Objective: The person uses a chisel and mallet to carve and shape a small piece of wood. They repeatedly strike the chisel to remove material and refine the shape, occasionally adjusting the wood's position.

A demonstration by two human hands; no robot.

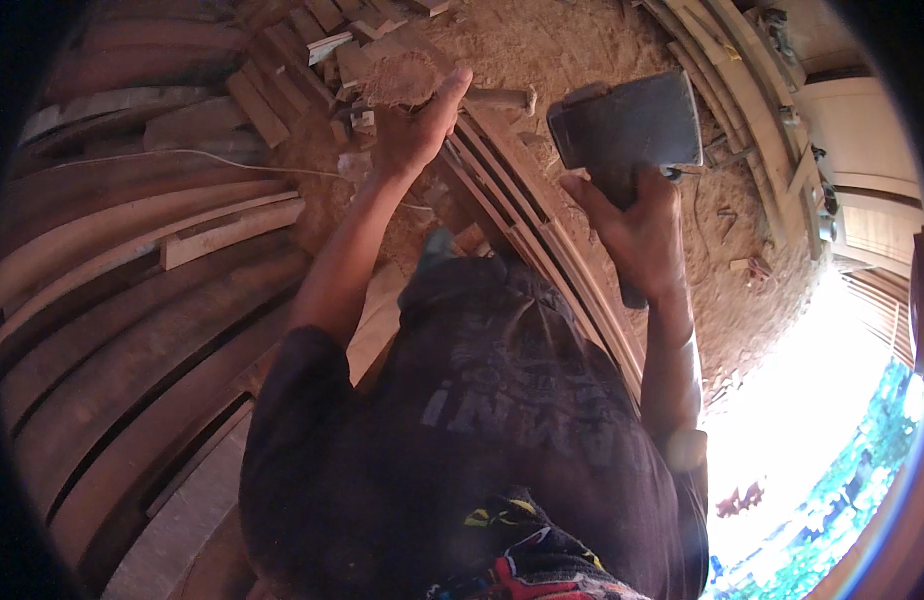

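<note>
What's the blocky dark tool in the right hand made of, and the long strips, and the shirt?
Dark tool: maybe plastic or painted metal; its broad face looks smooth with a dull sheen.
Long strips: wood, probably unpainted, going by their brown colour and straight sawn-looking edges.
Shirt: soft cloth, since it creases and drapes.

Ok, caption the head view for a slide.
Right hand gripping a dark, broad-headed tool, left hand holding a rough brown piece, among wooden boards.

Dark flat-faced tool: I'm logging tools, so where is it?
In the head view, the dark tool is upper right of centre, gripped by the right hand, with wooden strips to its lower left.
</note>
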